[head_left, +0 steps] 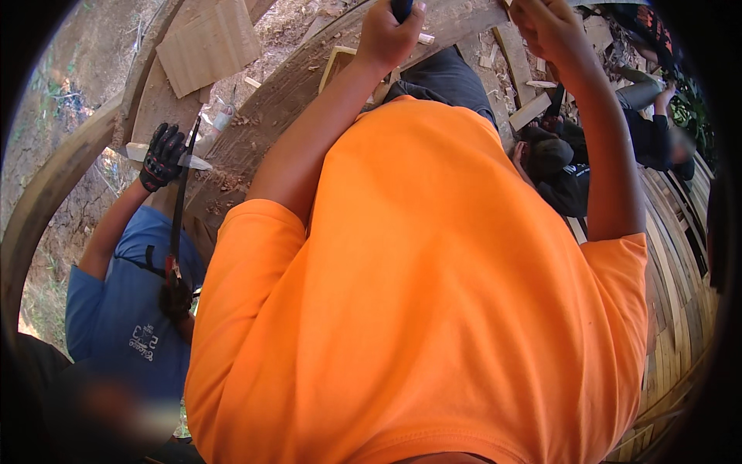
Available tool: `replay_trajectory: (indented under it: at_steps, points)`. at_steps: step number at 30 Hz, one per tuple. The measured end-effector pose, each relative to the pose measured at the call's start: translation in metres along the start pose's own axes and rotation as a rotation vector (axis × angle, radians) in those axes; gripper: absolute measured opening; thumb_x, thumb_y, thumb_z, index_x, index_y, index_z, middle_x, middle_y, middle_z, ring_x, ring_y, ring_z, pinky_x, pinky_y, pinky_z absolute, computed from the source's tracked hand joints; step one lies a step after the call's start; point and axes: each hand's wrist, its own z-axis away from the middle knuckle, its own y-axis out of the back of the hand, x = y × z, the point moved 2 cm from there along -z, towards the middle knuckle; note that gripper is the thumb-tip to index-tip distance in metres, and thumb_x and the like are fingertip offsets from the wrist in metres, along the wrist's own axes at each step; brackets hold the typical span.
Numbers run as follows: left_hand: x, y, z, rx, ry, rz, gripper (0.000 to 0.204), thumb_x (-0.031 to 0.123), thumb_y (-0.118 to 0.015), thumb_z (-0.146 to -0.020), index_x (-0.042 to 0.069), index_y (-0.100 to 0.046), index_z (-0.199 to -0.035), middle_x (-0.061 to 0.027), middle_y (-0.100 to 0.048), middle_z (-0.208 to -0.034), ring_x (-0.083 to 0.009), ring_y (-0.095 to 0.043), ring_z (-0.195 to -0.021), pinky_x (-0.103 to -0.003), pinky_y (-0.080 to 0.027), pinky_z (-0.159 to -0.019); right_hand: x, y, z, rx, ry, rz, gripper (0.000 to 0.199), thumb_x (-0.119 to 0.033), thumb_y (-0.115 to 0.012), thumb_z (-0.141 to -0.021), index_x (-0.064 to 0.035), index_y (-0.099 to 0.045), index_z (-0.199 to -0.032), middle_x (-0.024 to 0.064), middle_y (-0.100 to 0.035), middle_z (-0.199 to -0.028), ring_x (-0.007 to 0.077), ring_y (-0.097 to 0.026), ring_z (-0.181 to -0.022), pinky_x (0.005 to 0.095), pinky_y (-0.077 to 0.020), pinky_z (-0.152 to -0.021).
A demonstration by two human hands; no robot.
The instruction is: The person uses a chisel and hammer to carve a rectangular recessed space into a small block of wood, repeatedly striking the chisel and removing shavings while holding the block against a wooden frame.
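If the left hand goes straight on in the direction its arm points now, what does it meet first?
The left hand, closed around a dark handle, points toward the top edge of the picture. Just beyond it lies the curved wooden beam with small wood offcuts. It would probably meet that wood first, though depth is unclear here.

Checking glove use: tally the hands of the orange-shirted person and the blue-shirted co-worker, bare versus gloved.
Bare hands: 2, left hand gripping a dark handle, right hand
Black-gloved hands: 2, upper glove, lower glove
Total: 4

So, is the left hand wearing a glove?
No, the left hand is bare and grips a dark blue handle.
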Motion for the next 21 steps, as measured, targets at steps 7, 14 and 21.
replay_trajectory:
  at_steps: [7,14,21]
  points:
    - [0.005,-0.001,0.002,0.020,-0.014,-0.061,0.032,0.028,-0.066,-0.096,0.000,-0.064,-0.079,-0.0117,-0.060,-0.061,-0.0228,-0.060,-0.056,-0.042,-0.045,-0.053,0.083,0.030,-0.017,0.008,-0.098,-0.506,0.037,-0.038,-0.046,-0.111,-0.0107,-0.058,-0.133,-0.0076,-0.038,-0.067,0.0052,-0.031,-0.048,0.0231,-0.0275,-0.043]
    - [-0.004,-0.009,-0.007,-0.043,0.009,-0.139,0.038,0.033,-0.065,-0.096,-0.003,-0.065,-0.081,-0.0170,-0.061,-0.062,-0.0271,-0.063,-0.059,-0.043,-0.046,-0.055,0.027,0.011,0.001,-0.022,-0.073,-0.046,0.037,-0.038,-0.048,-0.111,-0.0093,-0.059,-0.130,-0.0082,-0.036,-0.066,0.0044,-0.032,-0.049,0.0226,-0.0266,-0.044]
    - [-0.018,-0.012,-0.004,-0.060,-0.030,-0.194,0.040,0.033,-0.066,-0.095,-0.004,-0.066,-0.080,-0.0188,-0.064,-0.064,-0.0304,-0.068,-0.062,-0.045,-0.048,-0.056,0.046,0.001,0.011,0.021,-0.124,0.014,0.036,-0.037,-0.046,-0.112,-0.0098,-0.059,-0.131,-0.0077,-0.035,-0.067,0.0051,-0.029,-0.048,0.0234,-0.0259,-0.043]
